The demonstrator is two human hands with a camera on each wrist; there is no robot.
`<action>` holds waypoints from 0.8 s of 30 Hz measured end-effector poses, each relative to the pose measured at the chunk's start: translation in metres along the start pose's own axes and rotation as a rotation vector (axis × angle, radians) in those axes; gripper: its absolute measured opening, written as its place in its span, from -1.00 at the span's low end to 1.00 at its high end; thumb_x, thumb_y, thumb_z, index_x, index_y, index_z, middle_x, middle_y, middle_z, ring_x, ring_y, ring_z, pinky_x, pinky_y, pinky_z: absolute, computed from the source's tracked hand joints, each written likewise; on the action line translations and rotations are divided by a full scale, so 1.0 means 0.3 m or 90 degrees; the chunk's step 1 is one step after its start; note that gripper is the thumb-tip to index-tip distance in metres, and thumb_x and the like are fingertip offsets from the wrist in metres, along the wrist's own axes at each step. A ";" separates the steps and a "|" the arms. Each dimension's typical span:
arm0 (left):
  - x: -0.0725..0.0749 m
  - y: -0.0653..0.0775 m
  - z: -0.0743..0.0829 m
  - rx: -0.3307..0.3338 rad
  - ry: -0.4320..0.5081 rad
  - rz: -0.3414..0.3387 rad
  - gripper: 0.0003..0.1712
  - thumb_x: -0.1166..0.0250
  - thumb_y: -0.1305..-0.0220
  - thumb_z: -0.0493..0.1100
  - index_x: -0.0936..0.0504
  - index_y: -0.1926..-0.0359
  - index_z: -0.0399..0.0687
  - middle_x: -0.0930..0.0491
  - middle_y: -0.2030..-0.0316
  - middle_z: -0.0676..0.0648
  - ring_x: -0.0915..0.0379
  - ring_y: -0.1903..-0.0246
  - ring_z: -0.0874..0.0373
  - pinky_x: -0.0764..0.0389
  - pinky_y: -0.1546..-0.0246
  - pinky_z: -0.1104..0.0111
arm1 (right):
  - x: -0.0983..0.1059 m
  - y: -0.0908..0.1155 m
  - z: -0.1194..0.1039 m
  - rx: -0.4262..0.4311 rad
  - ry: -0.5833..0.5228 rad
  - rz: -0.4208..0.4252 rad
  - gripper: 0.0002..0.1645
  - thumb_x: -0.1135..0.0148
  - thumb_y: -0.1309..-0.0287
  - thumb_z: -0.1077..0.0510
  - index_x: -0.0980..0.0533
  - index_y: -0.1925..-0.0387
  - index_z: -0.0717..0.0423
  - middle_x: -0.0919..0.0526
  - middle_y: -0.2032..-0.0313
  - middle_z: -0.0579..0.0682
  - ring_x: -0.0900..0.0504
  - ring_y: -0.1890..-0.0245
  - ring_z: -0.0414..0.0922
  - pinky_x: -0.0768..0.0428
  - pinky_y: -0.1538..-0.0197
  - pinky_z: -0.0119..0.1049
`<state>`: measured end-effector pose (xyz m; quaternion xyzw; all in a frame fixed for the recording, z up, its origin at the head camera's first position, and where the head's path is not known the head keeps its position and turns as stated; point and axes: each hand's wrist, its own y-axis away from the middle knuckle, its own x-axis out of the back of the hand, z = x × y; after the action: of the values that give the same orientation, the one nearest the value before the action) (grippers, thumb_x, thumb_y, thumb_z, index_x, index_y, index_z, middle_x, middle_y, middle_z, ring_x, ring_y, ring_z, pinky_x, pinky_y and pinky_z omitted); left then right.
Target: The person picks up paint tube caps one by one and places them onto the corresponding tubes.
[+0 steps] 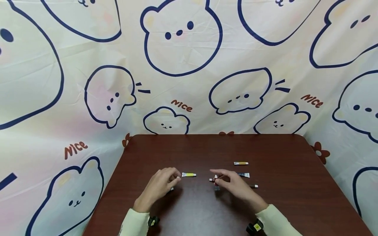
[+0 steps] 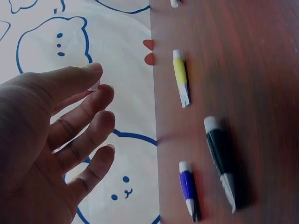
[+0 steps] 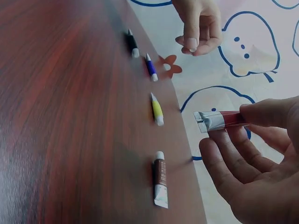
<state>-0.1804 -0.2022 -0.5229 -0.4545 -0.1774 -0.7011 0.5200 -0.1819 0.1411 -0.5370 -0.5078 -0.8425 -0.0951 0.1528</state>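
Note:
My right hand [image 1: 236, 185] grips a small red paint tube [image 3: 229, 120] between thumb and fingers, its flat silver crimped end sticking out in the right wrist view. In the head view that tube stands upright, crimped end down. My left hand [image 1: 162, 182] is raised over the table to the left, thumb and index finger pinching a tiny white piece [image 2: 95, 87]; most of it is hidden by the fingertips. Between the hands lies a yellow paint tube [image 1: 189, 174]. A brown-red tube [image 3: 160, 179] lies below my right hand.
A blue tube [image 2: 188, 189] and a dark tube [image 2: 219, 158] lie near the left hand. On the right are an orange-yellow tube [image 1: 241, 163], a dark blue tube [image 1: 243, 175] and a brown tube [image 1: 253, 186]. The brown table [image 1: 189, 147] meets a patterned cloth [image 1: 183, 59] behind.

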 end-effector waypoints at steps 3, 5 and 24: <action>-0.009 -0.007 0.013 -0.009 -0.007 0.002 -0.92 -0.50 -0.43 -0.17 -0.75 0.13 0.06 -0.74 0.25 0.16 -0.64 0.32 0.38 -0.67 0.22 0.38 | 0.011 0.006 -0.001 0.007 0.005 0.021 -0.47 -0.33 -0.54 0.14 -0.52 -0.44 0.14 -0.75 -0.02 0.20 -0.77 0.11 -0.15 -0.73 0.12 -0.31; -0.015 -0.011 0.020 -0.016 -0.012 0.007 -0.92 -0.50 -0.43 -0.16 -0.75 0.14 0.09 -0.74 0.26 0.17 -0.62 0.33 0.39 -0.66 0.21 0.37 | 0.015 0.010 -0.001 0.014 0.007 0.035 -0.52 -0.37 -0.51 0.17 -0.56 -0.35 0.21 -0.76 0.00 0.18 -0.76 0.13 -0.19 -0.74 0.14 -0.32; -0.093 -0.075 0.085 -0.089 -0.027 0.029 -0.88 -0.55 -0.37 -0.15 -0.77 0.14 0.04 -0.82 0.30 0.14 -0.66 0.36 0.39 -0.64 0.23 0.35 | 0.036 0.061 0.005 0.044 0.188 0.113 -0.89 -0.46 -0.41 0.20 -0.72 0.08 0.00 -0.79 0.19 -0.20 -0.71 0.22 -0.36 -0.70 0.11 -0.34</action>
<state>-0.1877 -0.1591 -0.5276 -0.5080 -0.1288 -0.6903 0.4989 -0.1707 0.1590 -0.5344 -0.5550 -0.7655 -0.1259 0.3002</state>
